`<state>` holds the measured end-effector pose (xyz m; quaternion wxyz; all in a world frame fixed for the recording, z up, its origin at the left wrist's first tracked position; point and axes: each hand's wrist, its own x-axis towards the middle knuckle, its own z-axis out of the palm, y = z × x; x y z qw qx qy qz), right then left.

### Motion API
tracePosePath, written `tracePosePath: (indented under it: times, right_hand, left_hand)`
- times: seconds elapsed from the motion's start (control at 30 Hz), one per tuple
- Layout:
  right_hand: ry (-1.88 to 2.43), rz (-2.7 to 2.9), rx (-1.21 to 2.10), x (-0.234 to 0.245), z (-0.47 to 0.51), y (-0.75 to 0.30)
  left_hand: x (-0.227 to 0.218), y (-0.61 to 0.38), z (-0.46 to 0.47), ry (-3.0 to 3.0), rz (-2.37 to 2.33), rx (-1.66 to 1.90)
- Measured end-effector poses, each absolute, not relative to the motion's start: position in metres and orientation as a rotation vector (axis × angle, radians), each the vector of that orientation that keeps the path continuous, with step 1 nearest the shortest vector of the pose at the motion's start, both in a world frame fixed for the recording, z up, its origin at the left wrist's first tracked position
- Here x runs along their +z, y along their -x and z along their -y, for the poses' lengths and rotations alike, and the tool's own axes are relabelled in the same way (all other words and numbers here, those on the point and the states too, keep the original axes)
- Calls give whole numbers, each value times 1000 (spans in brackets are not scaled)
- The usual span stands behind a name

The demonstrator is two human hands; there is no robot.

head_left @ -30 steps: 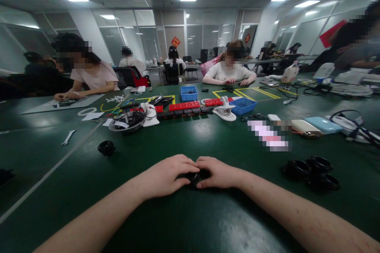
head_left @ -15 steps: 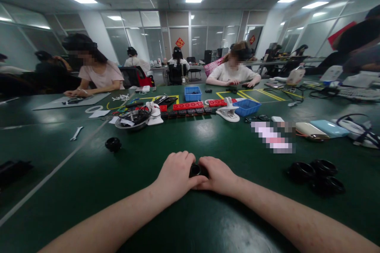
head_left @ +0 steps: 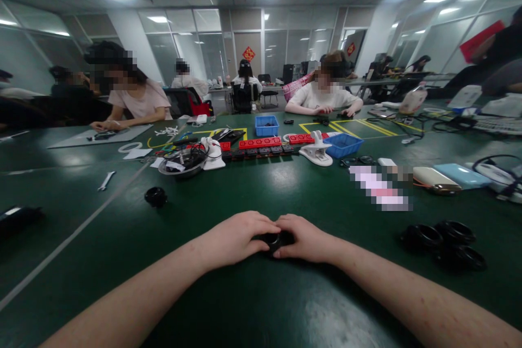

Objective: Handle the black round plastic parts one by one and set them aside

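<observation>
Both my hands meet over a black ring-shaped part low on the green table. My left hand grips its left side, thumb at the near edge and fingers over the far edge. From the right, my right hand closes round the same part, its thumb at the front. Much of the part is hidden by my fingers; its dark round opening shows between the thumbs. Similar black round parts sit grouped to the right, and a single black round part stands to the left.
Across the table lie a metal bowl of cables, red power strips, a white clip stand and blue bins. A wrench lies left; a black object is at far left. Two people sit opposite.
My left hand has turned and flattened over the part, its thumb shifting to the left. My right thumb has drawn back rightward, showing more of the opening. The view has shifted slightly.
</observation>
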<state>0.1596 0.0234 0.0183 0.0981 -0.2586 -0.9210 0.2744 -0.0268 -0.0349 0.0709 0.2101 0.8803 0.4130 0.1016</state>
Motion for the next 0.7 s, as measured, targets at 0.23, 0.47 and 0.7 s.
tracePosePath:
  times: [0.23, 0.47, 0.7]
  right_hand:
    - [958, 2684, 658, 15, -13, -152]
    - [1002, 2733, 461, 16, -4, -148]
    - [761, 2758, 812, 24, -17, -164]
  left_hand:
    - [60, 6, 44, -2395, -1598, 315]
    - [53, -2, 51, -2526, -1777, 288]
    - [72, 22, 48, -2587, -1185, 349]
